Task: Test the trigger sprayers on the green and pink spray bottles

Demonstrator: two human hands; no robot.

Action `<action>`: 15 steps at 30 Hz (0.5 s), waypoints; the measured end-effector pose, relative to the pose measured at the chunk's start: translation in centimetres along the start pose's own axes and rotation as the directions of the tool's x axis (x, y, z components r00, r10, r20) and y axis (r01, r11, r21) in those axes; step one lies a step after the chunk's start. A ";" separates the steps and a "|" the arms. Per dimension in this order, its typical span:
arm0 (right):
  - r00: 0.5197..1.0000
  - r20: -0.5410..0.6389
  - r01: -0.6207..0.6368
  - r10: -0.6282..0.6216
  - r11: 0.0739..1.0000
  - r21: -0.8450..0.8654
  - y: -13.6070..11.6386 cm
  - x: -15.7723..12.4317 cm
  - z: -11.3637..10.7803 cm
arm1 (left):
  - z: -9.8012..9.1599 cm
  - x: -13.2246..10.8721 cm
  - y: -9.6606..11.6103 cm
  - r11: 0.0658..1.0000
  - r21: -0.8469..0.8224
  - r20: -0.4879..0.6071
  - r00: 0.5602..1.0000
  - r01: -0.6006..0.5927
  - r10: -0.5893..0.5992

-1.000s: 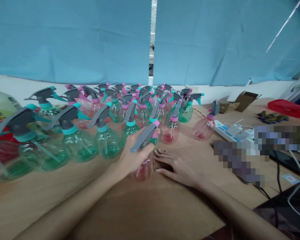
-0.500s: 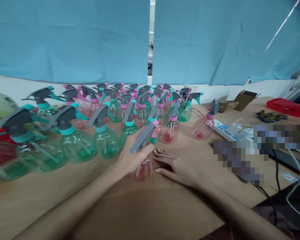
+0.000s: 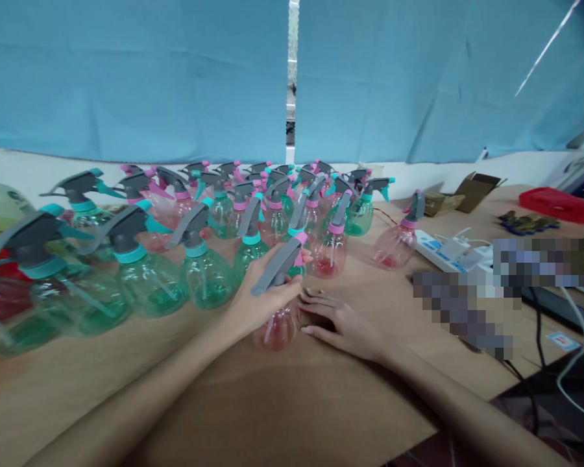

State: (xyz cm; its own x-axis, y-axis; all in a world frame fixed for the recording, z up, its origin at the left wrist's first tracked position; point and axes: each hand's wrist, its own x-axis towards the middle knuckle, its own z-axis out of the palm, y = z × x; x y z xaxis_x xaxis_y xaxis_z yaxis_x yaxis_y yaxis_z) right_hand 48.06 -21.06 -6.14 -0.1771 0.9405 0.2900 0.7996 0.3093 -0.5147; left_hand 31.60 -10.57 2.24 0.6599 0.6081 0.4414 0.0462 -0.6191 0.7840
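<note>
A clear pink spray bottle [image 3: 277,329] with a grey head and pink nozzle stands upright at the table's middle. My left hand [image 3: 260,288] is closed round its neck, just below the grey head. Low at the bottle's right side rests my right hand [image 3: 343,324], fingers loosely bent and the thumb held apart. Its fingertips are beside the bottle; whether they touch it I cannot tell. Right behind stand a green spray bottle [image 3: 250,255] and another pink spray bottle [image 3: 329,256]. My left fingers are partly hidden behind the grey head.
Several green and pink spray bottles [image 3: 207,282] crowd the left and back of the table [image 3: 253,415]. One pink bottle [image 3: 393,246] stands apart at right. Further right are a white power strip [image 3: 442,251], cables, an open cardboard box [image 3: 477,192] and a red tray [image 3: 559,206].
</note>
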 end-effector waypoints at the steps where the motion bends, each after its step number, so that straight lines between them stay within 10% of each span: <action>1: 1.000 0.003 -0.004 0.004 1.000 -0.008 0.0 0.0 0.0 | 0.0 0.0 -0.1 1.000 0.000 0.000 1.000 0.003 -0.003; 15: 1.000 0.026 -0.001 0.002 1.000 -0.030 -0.1 0.1 -0.2 | -0.7 0.2 0.2 0.999 -0.030 0.179 0.984 0.011 -0.005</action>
State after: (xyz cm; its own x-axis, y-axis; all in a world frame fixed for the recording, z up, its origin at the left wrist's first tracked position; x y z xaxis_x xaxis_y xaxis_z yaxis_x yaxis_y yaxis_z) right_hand 48.06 -21.02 -5.91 -0.1900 0.9445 0.2680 0.8169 0.3035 -0.4905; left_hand 31.23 -10.29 2.78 0.7834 0.5125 0.3517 0.0306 -0.5970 0.8017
